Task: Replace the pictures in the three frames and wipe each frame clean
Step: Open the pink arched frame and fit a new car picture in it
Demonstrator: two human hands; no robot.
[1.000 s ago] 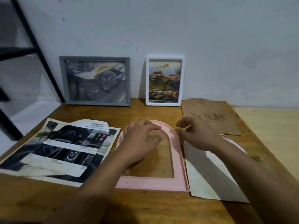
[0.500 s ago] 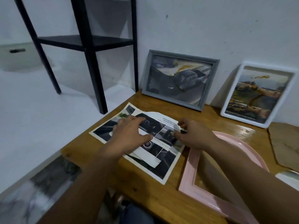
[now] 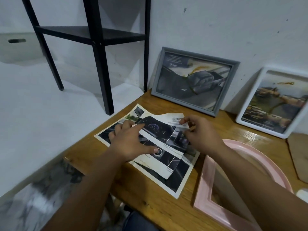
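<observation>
An arch-cut car picture (image 3: 164, 144) lies on top of a larger printed sheet (image 3: 173, 179) on the wooden table (image 3: 160, 212). My left hand (image 3: 131, 142) rests flat on the cut picture with fingers spread. My right hand (image 3: 200, 135) pinches the picture's upper right edge and lifts it slightly. The empty pink arched frame (image 3: 206, 184) lies flat to the right, partly under my right forearm. A grey frame (image 3: 195, 80) and a white frame (image 3: 273, 104), both with pictures in them, lean against the wall.
A black metal shelf (image 3: 98, 40) stands on the white floor left of the table. A brown backing board (image 3: 298, 157) lies at the right edge of the table. The table's left edge runs close to my left hand.
The view swung left from the pink frame to the printed sheets. Both hands moved off the frame onto the cut picture, and my right hand now pinches and lifts its edge.
</observation>
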